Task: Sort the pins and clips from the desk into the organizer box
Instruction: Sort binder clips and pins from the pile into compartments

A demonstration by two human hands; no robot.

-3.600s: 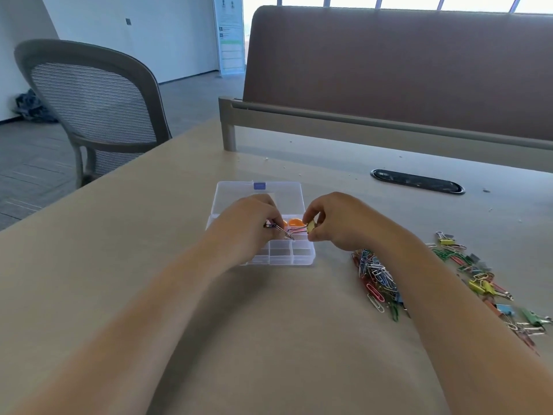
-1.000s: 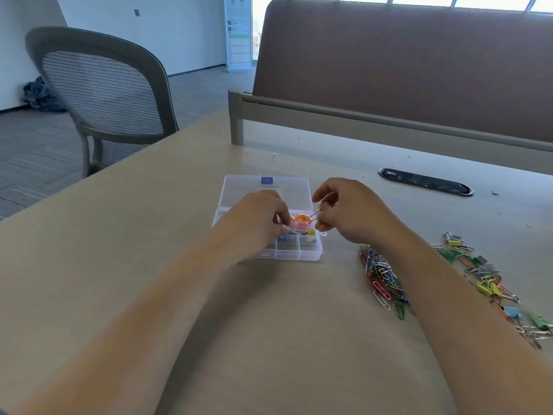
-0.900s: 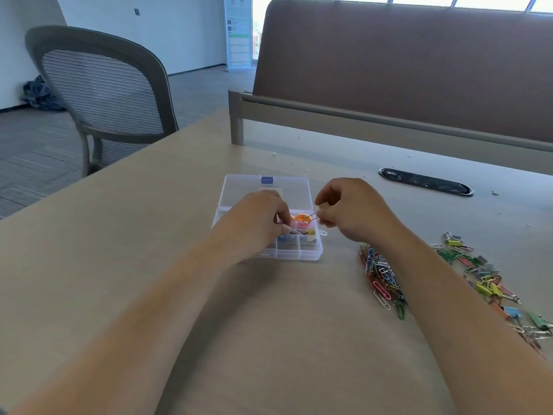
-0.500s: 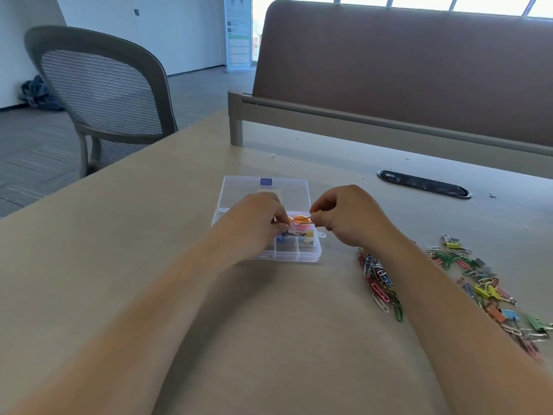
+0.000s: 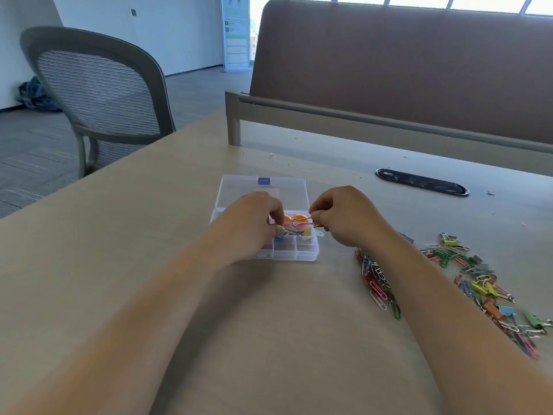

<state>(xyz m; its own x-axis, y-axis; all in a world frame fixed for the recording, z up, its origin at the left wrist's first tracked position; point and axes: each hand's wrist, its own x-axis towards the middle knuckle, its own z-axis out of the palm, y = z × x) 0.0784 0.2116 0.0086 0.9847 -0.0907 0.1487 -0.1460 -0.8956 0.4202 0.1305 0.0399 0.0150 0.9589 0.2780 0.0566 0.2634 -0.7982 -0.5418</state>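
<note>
The right hand [image 5: 344,218] is pinched shut on a small yellow binder clip [image 5: 317,225], whose wire handle loop [image 5: 299,222] sticks out leftward over the organizer box [image 5: 294,254]. The left hand [image 5: 254,223] is curled over the box, thumb and forefinger closed on something small among the clips inside; what exactly it grips is too hidden to tell. The two hands sit close together above the middle row of compartments, where orange, pink and yellow pieces already lie. The clear box stands near the middle of the bench [image 5: 149,235], its lid [image 5: 239,190] folded open toward the far edge.

The step in hand looks like separating or seating one binder clip in its compartment. Plenty is left: a heap of paper clips [image 5: 377,280] lies just to the right of the box, and a looser scatter of binder clips and paper clips [image 5: 484,283] runs toward the right edge of the bench.

The next move would call for letting the yellow clip drop cleanly into the matching cell without tangling its wire loop in its neighbours, then reaching right for the heap.
</note>
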